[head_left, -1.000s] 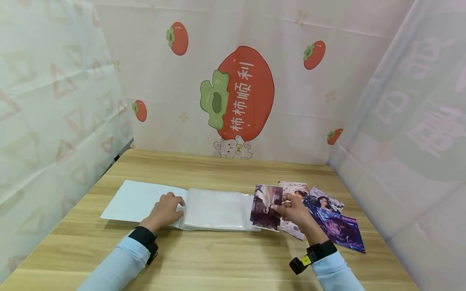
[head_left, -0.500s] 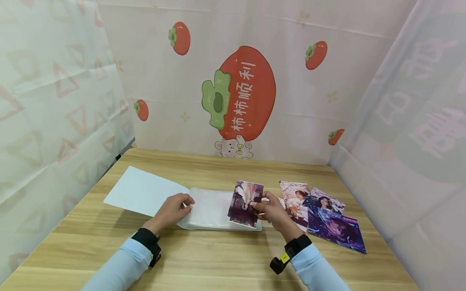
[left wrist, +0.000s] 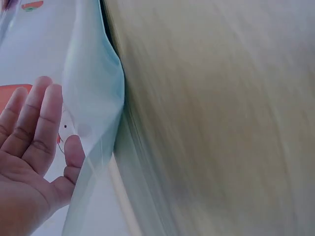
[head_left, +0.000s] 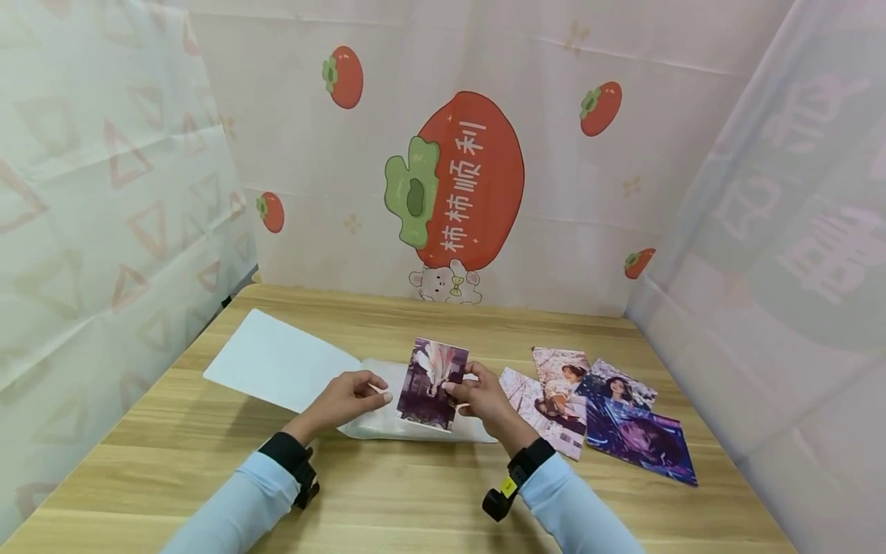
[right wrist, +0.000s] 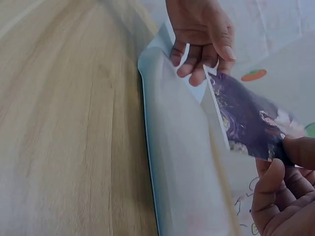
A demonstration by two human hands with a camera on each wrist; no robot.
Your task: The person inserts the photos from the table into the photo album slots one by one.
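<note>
My right hand (head_left: 487,402) pinches a dark purple photo card (head_left: 432,382) by its right edge, thumb on the printed face. The card is tilted above the clear sleeve pages (head_left: 388,425) of an open photo album. To the left of the card, my left hand (head_left: 346,398) holds nothing; in the left wrist view its fingers (left wrist: 37,118) are extended and slightly bent. The album's pale blue cover (head_left: 277,362) lies folded out to the left, its far corner raised off the table. In the right wrist view the photo card (right wrist: 251,115) comes close to the left fingertips.
On the wooden table (head_left: 388,500), to the right, lie several photo cards: two pink ones (head_left: 547,412), one partly over the other, and a blue-purple one (head_left: 644,441) overlapping a further card (head_left: 621,383). A printed cloth backdrop (head_left: 554,185) stands behind.
My right hand has carried the purple photo card left, from beside the loose cards to over the album. The left hand has shifted right, and the cover's far edge has risen.
</note>
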